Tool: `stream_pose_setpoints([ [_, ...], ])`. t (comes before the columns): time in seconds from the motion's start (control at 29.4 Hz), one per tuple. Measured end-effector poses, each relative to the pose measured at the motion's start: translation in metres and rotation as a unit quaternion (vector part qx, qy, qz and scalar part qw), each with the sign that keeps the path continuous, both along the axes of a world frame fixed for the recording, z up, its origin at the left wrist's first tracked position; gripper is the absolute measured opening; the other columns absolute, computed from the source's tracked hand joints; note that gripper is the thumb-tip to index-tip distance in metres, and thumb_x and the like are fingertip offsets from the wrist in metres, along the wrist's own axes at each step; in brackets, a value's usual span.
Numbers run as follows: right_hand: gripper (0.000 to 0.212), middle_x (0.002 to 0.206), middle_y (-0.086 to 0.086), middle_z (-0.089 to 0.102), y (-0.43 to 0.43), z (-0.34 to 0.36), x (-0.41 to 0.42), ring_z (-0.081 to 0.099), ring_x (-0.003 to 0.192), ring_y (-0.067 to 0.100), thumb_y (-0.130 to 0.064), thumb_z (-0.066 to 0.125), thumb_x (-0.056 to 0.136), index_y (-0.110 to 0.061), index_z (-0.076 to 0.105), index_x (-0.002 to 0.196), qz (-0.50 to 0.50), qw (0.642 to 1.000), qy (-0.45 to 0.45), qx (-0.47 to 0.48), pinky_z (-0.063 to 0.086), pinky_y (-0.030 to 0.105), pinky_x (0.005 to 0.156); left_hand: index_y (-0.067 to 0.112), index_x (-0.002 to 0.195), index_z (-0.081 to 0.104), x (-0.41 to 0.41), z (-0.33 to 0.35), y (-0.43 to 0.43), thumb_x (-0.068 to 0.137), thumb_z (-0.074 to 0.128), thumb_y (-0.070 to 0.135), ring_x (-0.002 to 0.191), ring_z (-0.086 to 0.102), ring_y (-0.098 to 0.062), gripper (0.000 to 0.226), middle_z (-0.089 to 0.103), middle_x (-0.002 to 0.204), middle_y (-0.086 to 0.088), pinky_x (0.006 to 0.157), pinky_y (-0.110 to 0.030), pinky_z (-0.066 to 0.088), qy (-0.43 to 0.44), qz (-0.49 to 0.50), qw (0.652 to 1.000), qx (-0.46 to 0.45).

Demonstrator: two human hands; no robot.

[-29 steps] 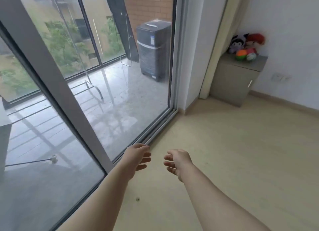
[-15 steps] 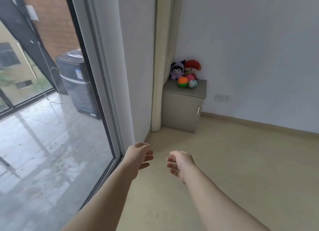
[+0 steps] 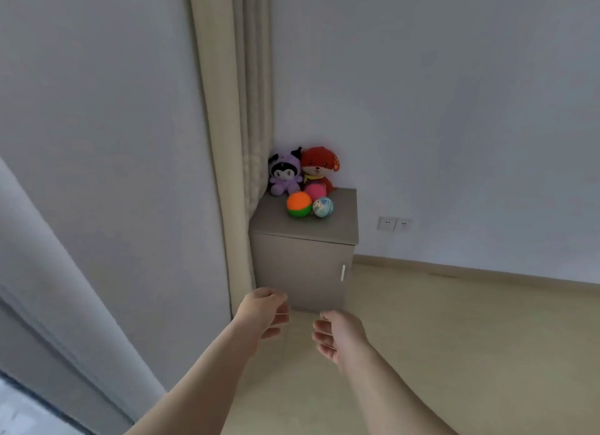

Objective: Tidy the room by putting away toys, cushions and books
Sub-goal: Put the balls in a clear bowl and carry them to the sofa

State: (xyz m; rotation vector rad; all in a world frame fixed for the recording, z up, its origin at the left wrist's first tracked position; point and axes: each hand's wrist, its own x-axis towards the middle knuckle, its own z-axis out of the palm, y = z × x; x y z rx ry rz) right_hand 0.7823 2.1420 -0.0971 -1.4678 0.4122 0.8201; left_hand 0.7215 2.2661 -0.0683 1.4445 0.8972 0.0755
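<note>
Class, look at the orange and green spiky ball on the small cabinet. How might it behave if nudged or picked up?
The spiky ball is round, so a nudge would probably roll it, perhaps off the cabinet top. Its nubs look rubbery, so it likely grips easily and feels light.

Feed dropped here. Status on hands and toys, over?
Left hand, right hand open, empty. Plush toys and balls on cabinet, untouched. Curtain beside cabinet, not blocking.
</note>
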Motion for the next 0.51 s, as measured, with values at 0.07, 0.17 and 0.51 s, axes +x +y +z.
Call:
stream_pose_setpoints([
  [0.07, 0.015, 0.070, 0.004, 0.058, 0.019, -0.008, 0.057, 0.052, 0.057, 0.018, -0.013, 0.047, 0.094, -0.011, 0.054, 0.080, 0.006, 1.000, 0.016, 0.017, 0.038, 0.024, 0.058, 0.014, 0.087, 0.058, 0.061, -0.011, 0.016, 0.092, 0.054, 0.018, 0.072, 0.062, -0.017, 0.008, 0.064, 0.080, -0.003, 0.069, -0.028, 0.046, 0.003, 0.020, 1.000, -0.008],
  [0.17, 0.014, 0.069, 0.004, 0.057, 0.036, -0.011, 0.160, 0.051, 0.055, 0.017, -0.012, 0.047, 0.094, -0.012, 0.053, 0.082, 0.030, 0.999, 0.009, -0.009, 0.037, 0.024, 0.058, 0.015, 0.086, 0.056, 0.156, -0.014, 0.029, 0.094, 0.051, 0.018, 0.068, 0.061, -0.015, 0.010, 0.062, 0.078, -0.003, 0.065, -0.026, 0.045, 0.016, 0.030, 0.999, -0.020],
  [0.51, 0.014, 0.073, 0.006, 0.058, 0.125, -0.021, 0.421, 0.052, 0.060, 0.019, -0.014, 0.048, 0.094, -0.010, 0.055, 0.082, 0.052, 0.998, 0.013, -0.043, 0.040, 0.025, 0.058, 0.018, 0.085, 0.053, 0.398, -0.042, 0.133, 0.096, 0.050, 0.018, 0.069, 0.058, -0.015, 0.012, 0.059, 0.080, -0.003, 0.061, -0.025, 0.042, 0.051, 0.089, 0.992, -0.073],
])
